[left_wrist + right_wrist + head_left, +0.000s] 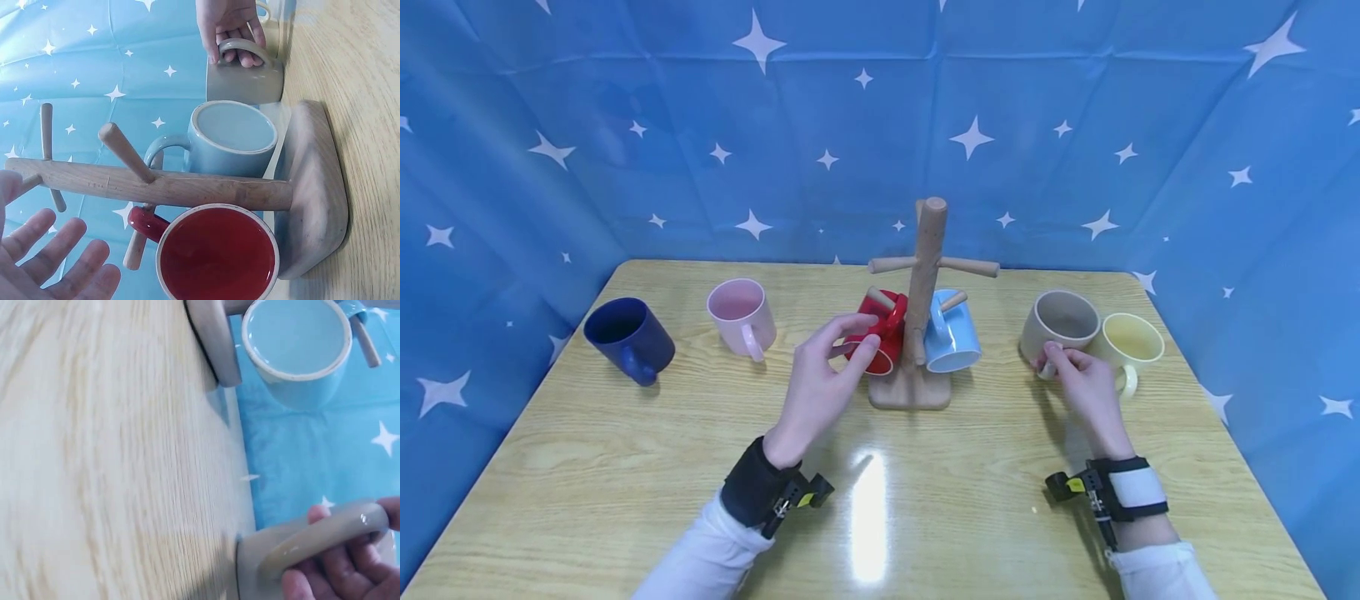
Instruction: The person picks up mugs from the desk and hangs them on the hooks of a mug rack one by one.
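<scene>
We see the right hand [1086, 387] gripping the grey mug [1037, 335] by its handle [325, 540], fingers curled round the loop; the mug lies just beyond these fingertips, long axis roughly upright, mouth up; we cannot tell whether its base touches the tabletop [985, 500]. The wooden rack [928, 242] is left of the right fingers, and the light blue mug [955, 337] hangs on its near side, between; the left hand [822, 379] is well apart from the grey mug, its fingers spread, loosely bent and holding nothing, just beside the red mug [887, 354] hung on a lower peg. Right of the right fingers we have the yellow mug [1135, 342]; left of the left fingers, the pink mug [741, 317], then the dark blue mug [647, 342]; in the grey, yellow and red mugs we make out no contents.
</scene>
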Demonstrator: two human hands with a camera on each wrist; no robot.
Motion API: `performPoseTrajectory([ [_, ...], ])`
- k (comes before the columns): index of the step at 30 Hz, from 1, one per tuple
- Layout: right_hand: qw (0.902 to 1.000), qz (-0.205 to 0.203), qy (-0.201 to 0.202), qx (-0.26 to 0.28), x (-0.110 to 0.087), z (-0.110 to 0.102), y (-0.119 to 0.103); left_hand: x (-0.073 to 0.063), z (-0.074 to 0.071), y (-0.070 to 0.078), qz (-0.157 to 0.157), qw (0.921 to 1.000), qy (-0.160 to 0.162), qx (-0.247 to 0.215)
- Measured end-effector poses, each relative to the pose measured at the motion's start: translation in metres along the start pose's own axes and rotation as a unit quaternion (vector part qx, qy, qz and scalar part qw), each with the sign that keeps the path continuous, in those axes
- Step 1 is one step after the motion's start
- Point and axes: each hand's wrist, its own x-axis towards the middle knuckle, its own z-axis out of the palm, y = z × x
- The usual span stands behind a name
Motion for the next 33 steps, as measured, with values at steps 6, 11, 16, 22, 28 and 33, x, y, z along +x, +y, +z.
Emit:
performPoseTrajectory([
  [6,0.9998,-0.002,-0.016,0.011,-0.002,0.002,0.0,0.0,0.002,0.001,0.001,1.0,-0.001,-0.005],
  [11,0.9994,-0.001,0.013,0.031,-0.001,0.006,-0.003,-0.001,0.003,0.002,0.003,0.9999,-0.005,-0.008],
  [16,0.9953,-0.004,0.062,0.075,-0.001,0.009,-0.006,-0.001,0.004,0.002,0.0,0.9999,-0.006,-0.013],
  [22,0.9725,0.013,0.124,0.196,-0.003,0.008,-0.016,-0.002,0.004,0.007,0.001,0.9997,-0.007,-0.025],
  [28,0.9283,-0.003,0.16,0.336,-0.011,0.004,-0.031,-0.003,0.003,0.011,0.003,0.9993,-0.014,-0.035],
  [33,0.8977,-0.035,0.147,0.414,-0.023,0.002,-0.05,-0.005,0.003,0.017,0.015,0.9992,-0.015,-0.033],
])
